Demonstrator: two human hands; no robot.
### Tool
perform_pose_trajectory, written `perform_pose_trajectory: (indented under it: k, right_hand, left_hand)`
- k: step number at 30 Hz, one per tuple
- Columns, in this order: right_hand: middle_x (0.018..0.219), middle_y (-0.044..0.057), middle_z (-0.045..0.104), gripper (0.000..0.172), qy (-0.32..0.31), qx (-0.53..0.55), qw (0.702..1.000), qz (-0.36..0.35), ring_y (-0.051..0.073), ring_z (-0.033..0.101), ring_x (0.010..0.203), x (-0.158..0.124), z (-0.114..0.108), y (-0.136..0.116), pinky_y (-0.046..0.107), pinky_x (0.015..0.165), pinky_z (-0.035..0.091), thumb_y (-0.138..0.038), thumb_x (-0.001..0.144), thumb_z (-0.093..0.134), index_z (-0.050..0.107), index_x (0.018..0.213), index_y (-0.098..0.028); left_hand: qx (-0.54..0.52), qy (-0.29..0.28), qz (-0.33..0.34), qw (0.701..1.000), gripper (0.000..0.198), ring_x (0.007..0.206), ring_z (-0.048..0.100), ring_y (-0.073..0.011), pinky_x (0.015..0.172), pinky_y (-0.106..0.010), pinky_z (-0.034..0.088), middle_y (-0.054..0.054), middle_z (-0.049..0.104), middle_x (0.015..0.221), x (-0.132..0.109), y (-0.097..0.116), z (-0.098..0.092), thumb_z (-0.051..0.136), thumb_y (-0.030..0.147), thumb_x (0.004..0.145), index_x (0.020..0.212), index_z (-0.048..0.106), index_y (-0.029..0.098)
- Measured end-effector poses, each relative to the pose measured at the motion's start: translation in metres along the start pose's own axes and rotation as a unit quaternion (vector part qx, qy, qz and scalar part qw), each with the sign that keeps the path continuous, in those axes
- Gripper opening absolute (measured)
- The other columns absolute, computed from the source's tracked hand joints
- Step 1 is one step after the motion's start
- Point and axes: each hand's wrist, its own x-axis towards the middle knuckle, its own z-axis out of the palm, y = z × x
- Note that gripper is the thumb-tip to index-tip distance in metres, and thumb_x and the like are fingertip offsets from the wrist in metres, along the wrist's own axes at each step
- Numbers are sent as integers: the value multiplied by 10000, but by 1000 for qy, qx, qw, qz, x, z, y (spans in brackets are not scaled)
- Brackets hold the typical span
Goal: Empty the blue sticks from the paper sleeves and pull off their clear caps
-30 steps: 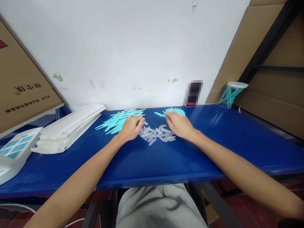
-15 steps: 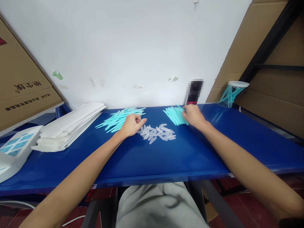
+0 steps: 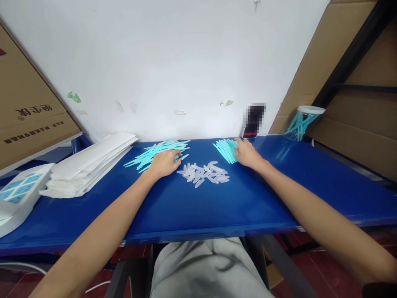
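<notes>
I cannot tell either grip: left hand curls at loose sticks, right hand beside aligned sticks; clear pieces lie between, likely for shared reach.

Laid out on the blue table, from the left: a white plastic case, a stack of long white bags and a loose heap of turquoise sticks. Scattered in the middle, nearer the front, small translucent pieces, with a neater row of turquoise sticks behind and rightward. Set farther back, a dark, partly blurred phone and, well apart, a lidded clear jar.
</notes>
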Motion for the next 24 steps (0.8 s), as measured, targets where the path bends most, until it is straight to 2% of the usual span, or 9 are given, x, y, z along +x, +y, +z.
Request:
perform_pose_trajectory:
  k: [3,10,16,24]
  right_hand:
    - [1233,238,570,518,0,9,1000,5,342,641,1057,-1,-2,-2,415,899,477,-162,959,393,450,1474,-144]
    - [1260,234,566,468,2,-2,1000,13,337,651,1074,3,1,1,406,910,468,-196,976,423,553,1422,-151]
    - [1264,234,571,438,-24,-29,999,8,364,657,1087,0,-4,-4,434,896,481,-196,963,394,632,1325,-131]
    - [1310,210,596,459,-36,-48,998,-5,374,638,1130,-4,-5,-10,460,893,495,-289,972,383,628,1339,-160]
  left_hand:
    - [6,-10,13,1000,396,894,689,-283,680,-320,453,-85,745,969,1,0,2,472,416,944,1219,689,233]
    - [-18,4,42,999,440,982,691,-294,702,-317,463,-104,755,1059,0,5,4,455,521,986,1142,748,232]
    - [-12,18,37,999,372,866,670,-258,653,-313,428,-97,709,972,2,7,7,480,435,978,1018,787,231]
    - [2,27,42,999,392,856,652,-239,665,-299,447,-104,664,968,1,10,8,426,380,983,1044,771,203]
